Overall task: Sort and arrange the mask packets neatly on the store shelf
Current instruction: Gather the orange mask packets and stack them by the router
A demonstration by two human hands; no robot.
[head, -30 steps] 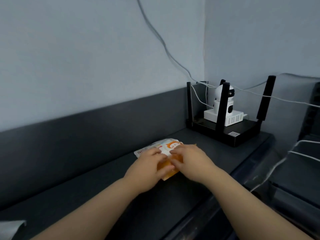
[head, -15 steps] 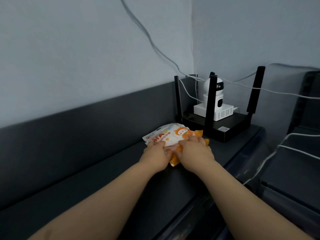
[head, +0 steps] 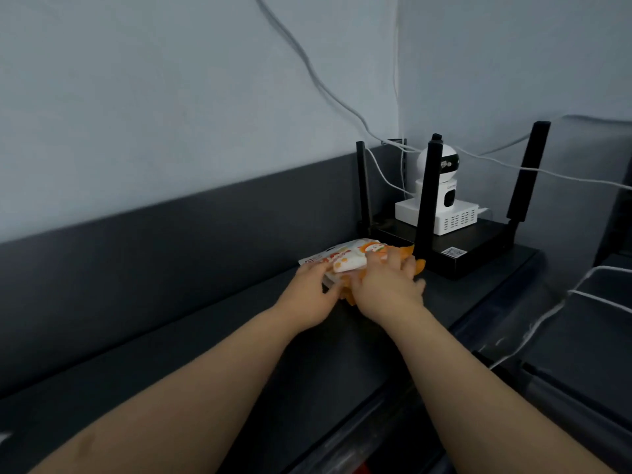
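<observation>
A small stack of white and orange mask packets [head: 349, 258] lies flat on the dark shelf top [head: 191, 357], close to the router. My left hand [head: 307, 295] holds the stack's near left edge with curled fingers. My right hand [head: 386, 285] lies over the right part of the stack, its fingers spread and bent down on the packets. Both hands hide most of the packets; only the far left corner and orange edges show.
A black router [head: 455, 248] with upright antennas stands just right of the packets, carrying a white security camera [head: 441, 189]. White cables [head: 342, 100] run along the wall and off the shelf's right end. The dark back panel [head: 171, 248] rises behind the shelf.
Both hands have slid the packets away from me and to the right, up against the router. The right hand's fingers have spread further over the stack.
</observation>
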